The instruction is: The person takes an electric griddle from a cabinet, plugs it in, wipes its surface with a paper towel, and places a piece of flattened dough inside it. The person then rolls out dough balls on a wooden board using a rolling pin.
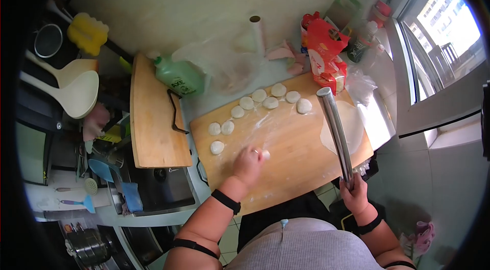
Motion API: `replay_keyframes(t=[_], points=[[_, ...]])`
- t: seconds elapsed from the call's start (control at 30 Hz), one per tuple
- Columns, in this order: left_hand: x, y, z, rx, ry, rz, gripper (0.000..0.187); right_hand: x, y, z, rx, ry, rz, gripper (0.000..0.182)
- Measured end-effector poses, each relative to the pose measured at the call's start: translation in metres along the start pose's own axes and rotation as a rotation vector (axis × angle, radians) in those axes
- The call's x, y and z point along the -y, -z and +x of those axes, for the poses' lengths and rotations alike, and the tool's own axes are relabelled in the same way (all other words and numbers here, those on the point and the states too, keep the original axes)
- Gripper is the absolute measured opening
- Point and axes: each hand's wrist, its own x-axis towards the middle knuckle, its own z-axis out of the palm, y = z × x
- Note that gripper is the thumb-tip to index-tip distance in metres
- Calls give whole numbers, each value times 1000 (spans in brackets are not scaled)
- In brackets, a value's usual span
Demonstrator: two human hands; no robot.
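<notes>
My right hand [354,194] is wrapped round the lower end of a long metal rolling pin [336,134], which is held up at a tilt. Behind the pin, a wide, thin sheet of rolled dough [352,122] lies at the right side of the wooden board [291,142]. My left hand [248,163] is closed low over the board's left half. A small pale piece of dough [266,154] shows at its fingertips. Several round dough pieces [246,103] lie along the board's far and left edges, the nearest one [217,147] left of my left hand.
Flour streaks mark the board. Behind it stand a red flour bag [326,50], a clear plastic bag [224,65] and a green detergent bottle [179,76]. Another wooden board [153,122] stands at left, beside the sink [166,193]. A window [444,40] is at right.
</notes>
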Motion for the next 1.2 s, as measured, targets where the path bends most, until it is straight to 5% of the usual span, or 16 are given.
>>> replay_keyframes(t=[0.33,0.4,0.67,0.73,0.87,0.97,1.07,1.2], points=[[30,-6,56,-268,-187,209,59,-20,7,-24,-112,-110,26,17],[22,-23,65,-171,-39,342,66,-19,10,-26,-120,-113,0,16],[-50,-61,93,-196,59,295,69,-26,10,-34,-129,-201,94,16],[-56,-57,53,32,-297,370,69,-24,12,-32,-124,-177,46,16],[-30,-28,2,248,-396,185,67,-25,14,-25,-117,-102,-30,16],[3,-12,3,-17,-276,153,56,-31,11,-20,-96,-93,23,18],[25,-21,26,23,-191,-107,59,-25,8,-4,-43,104,-40,20],[0,-15,48,-114,-210,73,56,1,-1,19,116,171,-68,24]])
